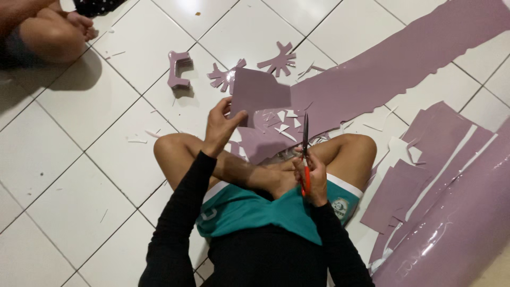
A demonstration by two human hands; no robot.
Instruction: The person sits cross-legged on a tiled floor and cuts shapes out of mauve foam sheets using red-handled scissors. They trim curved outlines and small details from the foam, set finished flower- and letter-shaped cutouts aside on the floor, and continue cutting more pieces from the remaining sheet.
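A person sits cross-legged on a white tiled floor [79,175]. The left hand [222,127] is raised above the left knee, its grip pinched together on the lower left corner of a mauve sheet piece [260,90], thumb on the near face and fingers behind. The piece stands nearly upright, rising up and to the right of that hand.

The right hand [313,178] rests lower, between the knees, its grip clamped through the red handles of a pair of scissors [305,154]. The dark blades point straight up, away from the body, and look nearly closed. Their tips lie just below and to the right of the held piece, apart from its edge.

Beyond the piece a long mauve strip [404,58] runs diagonally over the tiles. Branching mauve cut-outs [279,59] lie near its far end, with a small stack of cut shapes [179,69] further left. Flat mauve offcuts [419,170] and a glossy roll [467,223] lie to the right. Another person's knee and hand [48,32] show at the top left.
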